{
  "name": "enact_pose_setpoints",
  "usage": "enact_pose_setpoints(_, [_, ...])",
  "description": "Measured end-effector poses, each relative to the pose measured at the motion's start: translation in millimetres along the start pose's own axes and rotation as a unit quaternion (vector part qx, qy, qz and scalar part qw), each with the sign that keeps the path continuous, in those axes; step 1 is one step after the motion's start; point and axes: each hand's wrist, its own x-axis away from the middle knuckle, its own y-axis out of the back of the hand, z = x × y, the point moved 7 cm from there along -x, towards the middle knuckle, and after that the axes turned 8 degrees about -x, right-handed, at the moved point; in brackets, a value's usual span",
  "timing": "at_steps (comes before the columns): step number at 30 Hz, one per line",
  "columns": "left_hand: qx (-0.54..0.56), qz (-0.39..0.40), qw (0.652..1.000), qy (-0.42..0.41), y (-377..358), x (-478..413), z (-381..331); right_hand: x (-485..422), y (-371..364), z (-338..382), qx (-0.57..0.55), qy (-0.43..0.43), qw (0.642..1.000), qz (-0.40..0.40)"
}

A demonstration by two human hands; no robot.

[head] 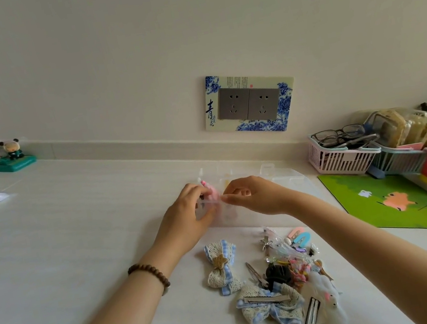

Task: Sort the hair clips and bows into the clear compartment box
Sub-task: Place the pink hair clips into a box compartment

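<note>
Both hands, left [187,215] and right [253,197], pinch a pink hair accessory [213,193] over the clear compartment box [281,178]; most clips and bows [278,279] wait unsorted nearer the person.

1. A single head-worn wide-angle view looks forward and down across a pale table [50,247] toward a wall [182,24] bearing a double socket [249,104].
2. Both forearms enter from the bottom edge; the left hand [185,218] and right hand [255,197] meet near frame centre, close to the lens.
3. A pile of hair clips and bows [278,279] lies nearest the camera, low in frame.
4. Straight edges bow at the margins; no second view exists.
</note>
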Motion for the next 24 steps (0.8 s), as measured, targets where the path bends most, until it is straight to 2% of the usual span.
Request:
enact_pose_setpoints(10, [-0.012,-0.003,1.0,0.0,0.0,1.2,1.1,25.4,21.8,3.0,0.008,0.075,0.993,-0.093])
enact_pose_setpoints(15, [-0.022,0.007,1.0,0.014,0.5,3.2,-0.7,16.5,23.7,-2.5,0.178,0.023,0.98,-0.082])
enact_pose_setpoints(17, [-0.028,0.011,0.999,0.016,0.6,4.2,-1.9,15.8,23.6,-0.3,0.16,0.034,0.982,-0.095])
enact_pose_setpoints(19, [-0.031,0.011,0.999,0.015,1.1,4.7,-3.0,17.1,26.1,2.1,0.089,0.041,0.989,-0.114])
enact_pose_setpoints(20, [-0.032,0.01,0.999,0.014,1.7,4.7,-3.6,16.9,25.9,1.7,0.08,0.037,0.991,-0.104])
enact_pose_setpoints(24, [-0.033,0.015,0.999,0.018,2.1,4.7,-4.7,11.7,15.3,-1.9,0.181,0.03,0.983,-0.031])
